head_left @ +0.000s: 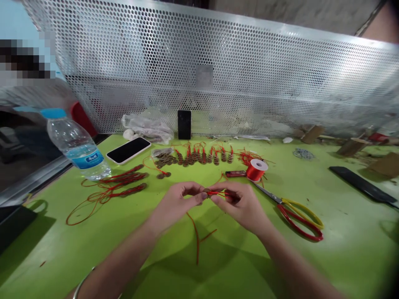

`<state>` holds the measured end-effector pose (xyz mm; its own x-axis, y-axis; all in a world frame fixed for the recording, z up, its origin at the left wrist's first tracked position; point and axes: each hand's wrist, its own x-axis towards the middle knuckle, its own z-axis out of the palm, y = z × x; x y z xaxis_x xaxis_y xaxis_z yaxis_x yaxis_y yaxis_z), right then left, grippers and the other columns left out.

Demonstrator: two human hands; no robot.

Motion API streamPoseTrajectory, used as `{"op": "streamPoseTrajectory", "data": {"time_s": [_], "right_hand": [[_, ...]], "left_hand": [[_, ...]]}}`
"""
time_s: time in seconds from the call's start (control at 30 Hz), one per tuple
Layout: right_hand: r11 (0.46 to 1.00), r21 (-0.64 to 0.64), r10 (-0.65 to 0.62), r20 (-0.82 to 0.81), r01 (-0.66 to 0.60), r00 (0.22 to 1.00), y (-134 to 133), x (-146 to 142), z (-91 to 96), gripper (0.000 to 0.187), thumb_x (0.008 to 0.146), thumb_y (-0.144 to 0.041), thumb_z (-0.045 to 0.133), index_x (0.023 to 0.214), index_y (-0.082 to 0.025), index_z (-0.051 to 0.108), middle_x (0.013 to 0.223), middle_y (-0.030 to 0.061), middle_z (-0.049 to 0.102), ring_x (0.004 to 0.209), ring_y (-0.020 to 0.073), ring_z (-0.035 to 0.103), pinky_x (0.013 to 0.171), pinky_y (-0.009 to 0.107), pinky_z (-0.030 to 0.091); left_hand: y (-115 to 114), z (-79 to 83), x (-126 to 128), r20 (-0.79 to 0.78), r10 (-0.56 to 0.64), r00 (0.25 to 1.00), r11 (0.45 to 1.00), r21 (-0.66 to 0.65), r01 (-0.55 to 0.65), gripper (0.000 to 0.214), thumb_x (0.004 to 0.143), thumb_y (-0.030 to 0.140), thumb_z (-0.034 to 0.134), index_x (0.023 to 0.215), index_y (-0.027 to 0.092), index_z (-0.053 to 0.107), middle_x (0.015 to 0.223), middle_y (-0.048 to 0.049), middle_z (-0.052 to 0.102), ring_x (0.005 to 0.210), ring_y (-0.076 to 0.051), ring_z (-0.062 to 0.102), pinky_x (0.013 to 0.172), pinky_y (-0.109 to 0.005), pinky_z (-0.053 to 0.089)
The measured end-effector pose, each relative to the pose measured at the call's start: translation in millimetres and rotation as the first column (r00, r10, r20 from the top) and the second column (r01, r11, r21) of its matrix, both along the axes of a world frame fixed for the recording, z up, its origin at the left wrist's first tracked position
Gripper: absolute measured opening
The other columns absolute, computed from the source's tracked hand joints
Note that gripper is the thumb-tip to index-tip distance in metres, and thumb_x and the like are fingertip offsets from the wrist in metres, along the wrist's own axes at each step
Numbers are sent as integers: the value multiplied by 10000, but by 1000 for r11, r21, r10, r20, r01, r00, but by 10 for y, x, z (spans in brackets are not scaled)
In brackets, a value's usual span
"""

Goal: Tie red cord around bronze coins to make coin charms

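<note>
The left hand (pixel 177 203) is at the centre of the frame, thumb and forefinger pinching a coin (pixel 206 191). The right hand (pixel 241 202), immediately to its right, pinches red cord (pixel 215 193) that runs to the coin. The fingertips of both hands nearly meet. A loose cord length (pixel 196 234) extends below them, at lower centre. Above the hands, a row of coin stacks (pixel 204 158) with red cords spans the centre of the tabletop (pixel 140 261). Right of centre stands a red spool (pixel 256 172); scissors (pixel 278 200) with one yellow and one red handle lie below right of it. Left of centre lie corded coin bundles (pixel 132 190), with a water bottle (pixel 89 160) above left of them. A perforated panel (pixel 249 54) crosses the top of the frame.
</note>
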<state>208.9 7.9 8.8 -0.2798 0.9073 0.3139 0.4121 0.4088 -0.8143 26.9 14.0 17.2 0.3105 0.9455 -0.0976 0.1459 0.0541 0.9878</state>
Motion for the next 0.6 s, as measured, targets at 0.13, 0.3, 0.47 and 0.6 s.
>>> {"op": "streamPoseTrajectory", "data": {"time_s": [0.13, 0.3, 0.47, 0.6], "right_hand": [[998, -39, -53, -10, 53, 999, 24, -19, -33, 201, 775, -337, 611, 799, -168, 717, 667, 41, 673, 479, 99, 417, 446, 236, 291], [993, -100, -76, -69, 69, 995, 41, -8, -16, 175, 746, -310, 623, 760, -151, 694, 699, 66, 683, 575, 146, 527, 485, 247, 351], [991, -122, -61, -125, 45, 990, 68, 20, -8, 180, 750, -315, 619, 761, -148, 686, 672, 60, 658, 581, 145, 524, 472, 240, 340], [990, -133, -54, -139, 36, 989, 83, 33, -16, 180, 753, -315, 613, 748, -150, 686, 621, 36, 621, 496, 107, 443, 435, 230, 288]], "left_hand": [[-17, 0, 10, -89, 19, 996, 988, 153, -5, 169, 732, 302, 667, 785, 143, 647, 916, -39, 625, 848, -160, 577, 743, -246, 451], [-22, -2, 40, -36, -56, 998, 995, 83, 59, 125, 739, 252, 658, 754, 135, 617, 677, 12, 615, 639, -109, 545, 629, -215, 424], [-31, 27, 36, -38, -38, 999, 994, 100, 42, 81, 736, 214, 654, 740, 135, 637, 683, 10, 636, 637, -106, 558, 616, -203, 426], [-27, 60, 18, -128, -23, 992, 982, 181, 46, 67, 752, 197, 629, 757, 143, 668, 700, -1, 661, 646, -117, 572, 611, -210, 444]]}}
